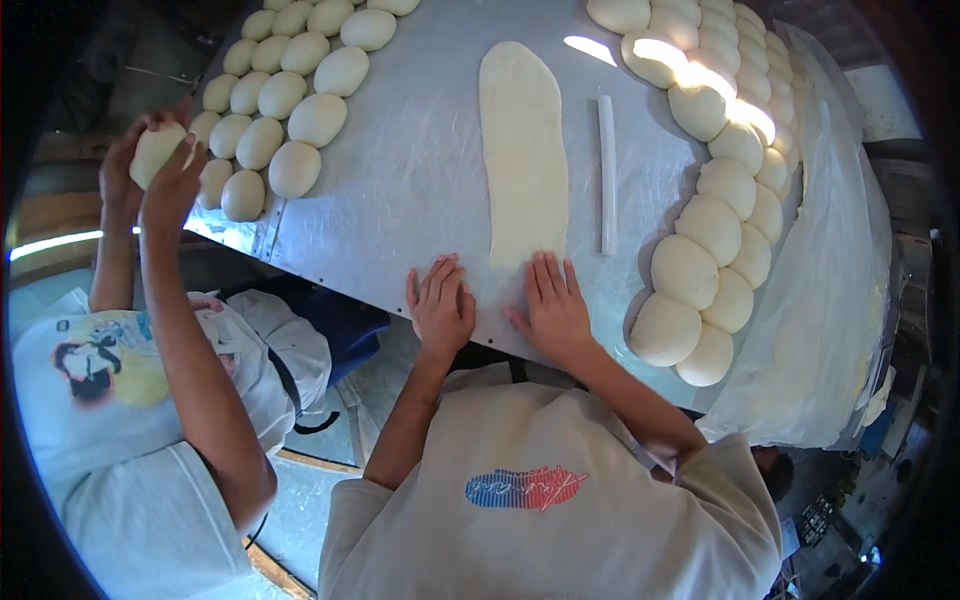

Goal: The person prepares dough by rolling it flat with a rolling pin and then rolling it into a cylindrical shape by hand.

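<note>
Lying flat on a shiny grey metal table (410,180), a long, pale cream, round-ended strip of dough (523,150) is set lengthwise away from the person, its near end in front of the hands. The right hand (556,308) is placed palm down at that near end, fingertips at the dough's edge, fingers extended, thumb held out toward the left; whether the dough is pressed cannot be told. The left hand (442,308) is rested palm down near the table edge, left of the strip and apart from it, fingers slightly spread and a little bent. Both grips are relaxed, digits apart. The forearms are angled inward, elbows out wide.

Just right of the strip, a slim white rod (607,175) is laid roughly parallel. Farther right, rounded cream dough balls (709,229) are packed in a curved band, partly sunlit, with a translucent whitish plastic sheet (810,330) spread beside them. At upper left, smooth oval dough pieces (318,119) are arranged in rows. Beside these, a single pale dough lump (158,155) is held between both hands of a co-worker (130,440) in a printed white shirt.
</note>
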### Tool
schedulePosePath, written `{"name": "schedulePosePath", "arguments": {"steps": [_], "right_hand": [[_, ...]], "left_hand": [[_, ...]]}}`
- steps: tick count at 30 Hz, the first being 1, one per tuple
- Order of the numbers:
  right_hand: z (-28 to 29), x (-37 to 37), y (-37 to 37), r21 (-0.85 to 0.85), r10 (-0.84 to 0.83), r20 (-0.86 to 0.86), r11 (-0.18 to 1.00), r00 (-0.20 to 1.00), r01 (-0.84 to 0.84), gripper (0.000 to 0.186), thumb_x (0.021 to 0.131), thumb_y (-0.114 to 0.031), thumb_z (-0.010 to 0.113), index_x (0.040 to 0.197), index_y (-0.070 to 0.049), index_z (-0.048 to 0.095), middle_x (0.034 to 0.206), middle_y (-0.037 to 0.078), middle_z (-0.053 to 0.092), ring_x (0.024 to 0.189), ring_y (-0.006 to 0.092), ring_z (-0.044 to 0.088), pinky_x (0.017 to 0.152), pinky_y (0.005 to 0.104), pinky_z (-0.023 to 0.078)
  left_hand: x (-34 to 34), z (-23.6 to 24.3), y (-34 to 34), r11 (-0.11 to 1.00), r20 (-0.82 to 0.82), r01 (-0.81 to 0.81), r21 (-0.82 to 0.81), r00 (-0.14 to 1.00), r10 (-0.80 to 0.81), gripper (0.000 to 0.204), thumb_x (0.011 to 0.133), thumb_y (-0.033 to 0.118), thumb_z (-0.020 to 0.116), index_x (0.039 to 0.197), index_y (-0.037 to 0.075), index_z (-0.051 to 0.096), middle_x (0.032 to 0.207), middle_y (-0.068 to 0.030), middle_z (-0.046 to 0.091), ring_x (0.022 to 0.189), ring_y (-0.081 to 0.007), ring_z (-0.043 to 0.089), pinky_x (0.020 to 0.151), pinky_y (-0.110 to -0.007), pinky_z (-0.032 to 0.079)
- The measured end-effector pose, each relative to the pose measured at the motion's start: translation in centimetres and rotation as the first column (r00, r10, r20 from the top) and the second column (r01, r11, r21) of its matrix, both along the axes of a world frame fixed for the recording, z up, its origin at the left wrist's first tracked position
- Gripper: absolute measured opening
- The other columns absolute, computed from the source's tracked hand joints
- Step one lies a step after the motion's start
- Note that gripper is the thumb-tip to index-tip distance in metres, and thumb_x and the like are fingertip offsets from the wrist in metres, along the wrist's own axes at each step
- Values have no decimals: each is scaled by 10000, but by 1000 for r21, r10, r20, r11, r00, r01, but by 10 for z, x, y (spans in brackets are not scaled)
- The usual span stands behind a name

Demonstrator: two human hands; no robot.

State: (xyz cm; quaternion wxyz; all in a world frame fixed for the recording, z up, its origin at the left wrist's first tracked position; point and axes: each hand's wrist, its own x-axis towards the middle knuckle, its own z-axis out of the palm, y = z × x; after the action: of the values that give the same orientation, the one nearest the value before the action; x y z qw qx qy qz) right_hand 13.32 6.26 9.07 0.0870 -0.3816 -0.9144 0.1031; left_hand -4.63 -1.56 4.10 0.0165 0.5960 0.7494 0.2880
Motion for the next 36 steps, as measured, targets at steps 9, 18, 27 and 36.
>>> {"name": "schedulePosePath", "arguments": {"steps": [9,18,27,36], "right_hand": [[3,-5,-2,-82,70,-90,994,993,-78,592,845,-366,618,1189,110,548,1298,291,500,1263,378,461,1111,550,245],[1,10,25,-191,244,-223,938,944,-288,445,843,-298,626,1133,38,601,1275,210,542,1246,343,487,1097,559,271],[-30,56,116,19,113,-118,994,987,-112,257,753,-157,625,997,-77,642,1047,108,573,1158,291,541,1042,695,245],[2,-1,235,-37,94,-310,993,946,-111,102,748,-111,654,843,-76,642,1090,105,585,1201,302,509,1088,652,228]], "left_hand": [[3,-3,16,1000,29,-7,28,1000,6,289,841,102,553,1126,68,585,1234,-77,604,1198,-249,546,1109,-505,245],[6,-5,40,994,155,-59,97,987,43,260,904,80,520,1155,40,575,1149,-137,631,1129,-299,574,1067,-508,323],[3,-4,166,990,456,-73,118,890,12,258,903,42,551,1159,8,554,1079,-150,623,1016,-326,581,951,-414,427],[-35,6,365,975,374,0,221,924,-85,237,922,109,561,1122,-18,580,1070,-165,623,1000,-302,599,899,-397,458]]}}
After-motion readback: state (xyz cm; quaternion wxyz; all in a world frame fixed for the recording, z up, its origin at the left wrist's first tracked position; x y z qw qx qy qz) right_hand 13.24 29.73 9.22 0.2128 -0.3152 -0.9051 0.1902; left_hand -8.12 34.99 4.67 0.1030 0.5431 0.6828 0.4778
